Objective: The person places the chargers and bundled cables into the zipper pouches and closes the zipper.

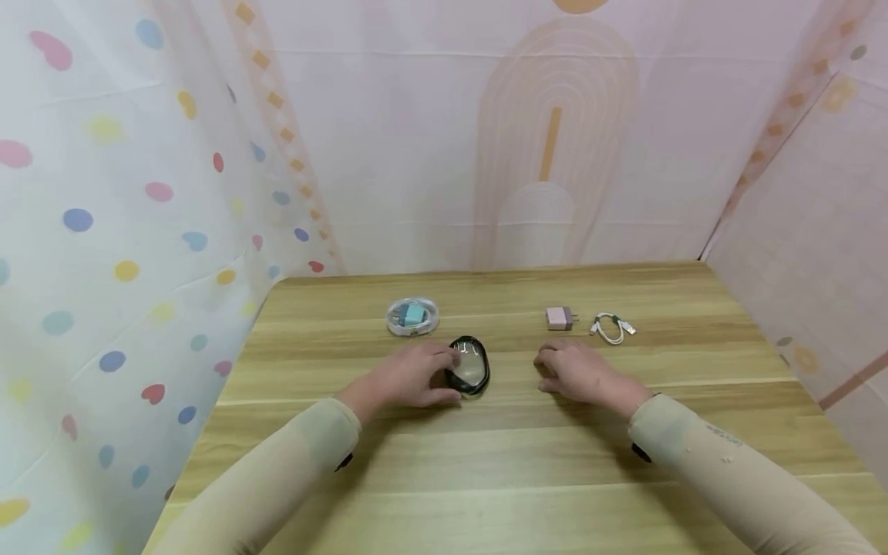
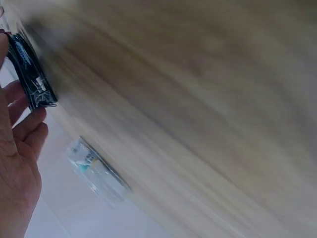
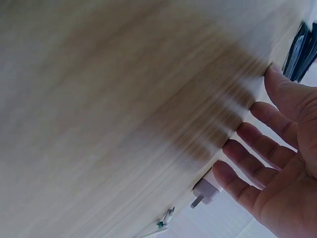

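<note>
My left hand (image 1: 419,375) is at the left side of a coiled black cable (image 1: 486,370) that lies on the table with clear plastic in its middle. In the left wrist view, thumb and bent fingers hold the cable (image 2: 32,74) around its edges; printed marks show on it. My right hand (image 1: 579,374) rests on the wood with relaxed, spread fingers and nothing in them. Beyond that hand's fingertips sits a pink plug-in charger (image 1: 557,318). A short looped white cable (image 1: 610,329) lies to the charger's right.
A clear round case (image 1: 432,327) with a teal charger (image 1: 413,313) lies at the back left of the wooden table (image 1: 486,486). Patterned cloth (image 1: 388,154) hangs behind the table and at both sides.
</note>
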`<state>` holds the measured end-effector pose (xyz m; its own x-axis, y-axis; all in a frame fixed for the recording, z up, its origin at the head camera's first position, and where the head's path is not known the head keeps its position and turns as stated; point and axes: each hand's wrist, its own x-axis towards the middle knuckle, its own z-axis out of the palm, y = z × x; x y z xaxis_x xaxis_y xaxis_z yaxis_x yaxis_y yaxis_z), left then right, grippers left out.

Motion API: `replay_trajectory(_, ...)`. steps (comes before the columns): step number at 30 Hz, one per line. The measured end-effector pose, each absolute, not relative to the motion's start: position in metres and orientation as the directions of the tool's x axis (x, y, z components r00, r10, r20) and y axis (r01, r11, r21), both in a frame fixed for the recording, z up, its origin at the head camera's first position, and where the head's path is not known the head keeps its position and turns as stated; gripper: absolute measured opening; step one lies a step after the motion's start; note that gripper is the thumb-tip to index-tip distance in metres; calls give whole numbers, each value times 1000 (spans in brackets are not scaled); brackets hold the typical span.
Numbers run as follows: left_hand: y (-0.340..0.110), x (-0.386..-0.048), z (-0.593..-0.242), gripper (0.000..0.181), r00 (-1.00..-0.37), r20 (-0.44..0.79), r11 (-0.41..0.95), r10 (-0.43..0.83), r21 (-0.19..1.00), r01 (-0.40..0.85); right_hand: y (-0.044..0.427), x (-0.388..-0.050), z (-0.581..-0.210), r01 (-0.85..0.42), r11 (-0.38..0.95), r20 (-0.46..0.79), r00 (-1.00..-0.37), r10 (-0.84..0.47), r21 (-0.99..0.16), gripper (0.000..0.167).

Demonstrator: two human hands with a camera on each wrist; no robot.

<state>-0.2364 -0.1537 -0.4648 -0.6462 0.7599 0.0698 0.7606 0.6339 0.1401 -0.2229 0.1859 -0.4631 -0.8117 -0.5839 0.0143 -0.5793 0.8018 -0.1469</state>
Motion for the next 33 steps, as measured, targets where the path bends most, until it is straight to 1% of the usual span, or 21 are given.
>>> replay_trajectory(3,-156,-234,-468,62,-643,101,626,759,155,764,189,-223,-463,-583,798,23,-809,-587,-151,37)
replay_trajectory(7,-158,-234,-472,62,-655,123,634,745,175,753,194,-225,-464,-590,791,31,-804,-594,-158,36)
replay_trajectory(10,-158,-234,-474,62,-657,144,636,740,170,753,201,-226,-463,-586,793,35,-807,-589,-168,34)
replay_trajectory(12,-158,-233,-474,59,-650,167,632,741,154,760,207,-227,-462,-581,796,43,-811,-583,-168,31)
replay_trajectory(17,-152,-222,-472,55,-654,206,657,727,63,751,222,-230,-458,-550,824,54,-835,-548,-139,26)
replay_trajectory(22,-138,-205,-470,52,-693,249,714,677,4,700,237,-233,-457,-517,846,54,-856,-515,-131,21)
replay_trajectory(28,-118,-188,-473,48,-748,272,790,605,-91,606,254,-237,-457,-500,861,119,-864,-489,-90,14)
replay_trajectory(30,-113,-184,-475,48,-769,280,814,575,-104,571,259,-238,-457,-466,882,134,-881,-453,-78,14)
replay_trajectory(33,-109,-180,-476,48,-792,292,842,536,-119,526,266,-239,-459,-376,923,131,-922,-364,-79,14)
